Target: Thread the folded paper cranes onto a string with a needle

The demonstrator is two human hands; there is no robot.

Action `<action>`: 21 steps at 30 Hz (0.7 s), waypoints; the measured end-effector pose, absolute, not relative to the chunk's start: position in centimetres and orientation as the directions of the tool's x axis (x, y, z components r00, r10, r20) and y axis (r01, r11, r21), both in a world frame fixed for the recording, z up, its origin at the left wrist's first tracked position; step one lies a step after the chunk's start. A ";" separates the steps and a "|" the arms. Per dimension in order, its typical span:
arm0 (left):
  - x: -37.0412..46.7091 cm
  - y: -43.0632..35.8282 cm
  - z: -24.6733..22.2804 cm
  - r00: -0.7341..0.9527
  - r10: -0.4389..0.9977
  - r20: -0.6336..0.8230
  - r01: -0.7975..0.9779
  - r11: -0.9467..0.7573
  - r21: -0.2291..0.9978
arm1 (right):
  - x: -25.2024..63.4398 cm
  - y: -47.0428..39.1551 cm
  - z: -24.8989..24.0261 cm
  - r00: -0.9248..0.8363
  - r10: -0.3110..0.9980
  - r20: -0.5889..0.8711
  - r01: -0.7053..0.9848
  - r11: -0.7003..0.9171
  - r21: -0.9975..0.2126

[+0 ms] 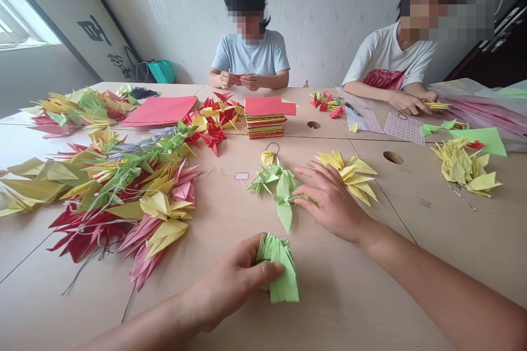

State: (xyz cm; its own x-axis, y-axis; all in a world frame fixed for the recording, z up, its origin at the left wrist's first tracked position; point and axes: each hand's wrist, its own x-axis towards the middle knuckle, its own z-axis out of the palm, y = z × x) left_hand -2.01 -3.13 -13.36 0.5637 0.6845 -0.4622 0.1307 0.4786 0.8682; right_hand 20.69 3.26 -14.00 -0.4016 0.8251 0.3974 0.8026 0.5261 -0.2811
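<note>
Near the table's front, my left hand (242, 279) grips a bundle of folded green paper pieces (286, 277), thumb across the front and a dark cord showing by it. Further up, my right hand (333, 203) has its fingers spread at the right side of several folded green paper cranes (283, 194); its fingertips touch or nearly touch them. Just behind the cranes lies a small yellow folded piece (268, 157) with a dark loop. Yellow folded cranes (349, 173) lie right behind my right hand. A small red-edged label (241, 176) on a white string is left of the green cranes.
A large pile of strung cranes (135, 192) covers the left side. Red sheets (162, 111) and a paper stack (265, 118) stand behind. More yellow cranes (465, 164) lie right, past a table hole (393, 158). Two people sit opposite, their hands holding folded paper.
</note>
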 end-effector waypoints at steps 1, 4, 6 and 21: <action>-2.0 -3.1 -13.5 0.565 0.682 -0.464 0.113 0.493 0.863 | 20.7 3.1 -13.7 -0.395 0.826 0.402 0.795 0.527 -0.302; -1.8 -3.2 -13.7 0.577 0.663 -0.477 0.058 0.548 0.834 | 21.1 3.0 -12.5 -0.345 0.849 0.400 0.782 0.496 -0.379; -1.7 -3.2 -13.9 0.584 0.655 -0.479 0.036 0.569 0.822 | 21.9 3.6 -11.4 -0.263 0.883 0.388 0.797 0.426 -0.429; -2.5 -2.3 -14.9 0.615 0.644 -0.454 0.100 0.508 0.856 | 22.7 13.3 -9.2 -0.001 0.976 0.216 0.852 0.114 -0.512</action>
